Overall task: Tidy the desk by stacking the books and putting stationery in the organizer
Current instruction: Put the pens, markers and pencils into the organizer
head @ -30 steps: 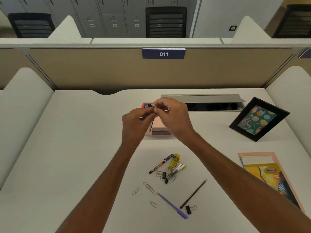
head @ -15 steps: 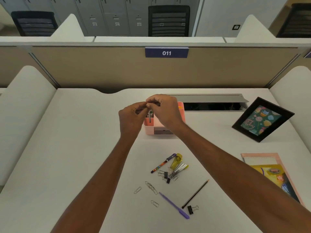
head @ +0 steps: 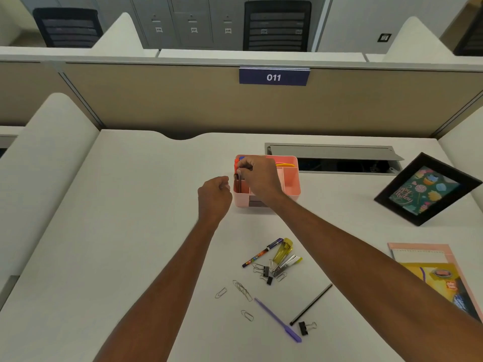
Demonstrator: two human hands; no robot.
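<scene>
Organizer (head: 290, 178), boxy pink plastic: right hand (head: 258, 176) pinches slim pen (head: 239, 179) inside; left hand (head: 214, 195) curled, contents unclear.

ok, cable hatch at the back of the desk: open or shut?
Open. The cable hatch has its grey lid tilted up, and a dark cavity shows below it, right of the pink organizer.

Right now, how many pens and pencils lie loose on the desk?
3. A patterned pen lies mid-desk, a purple pen nearest the viewer, a black pencil to its right. More may be hidden in the pink organizer behind the right hand.
</scene>
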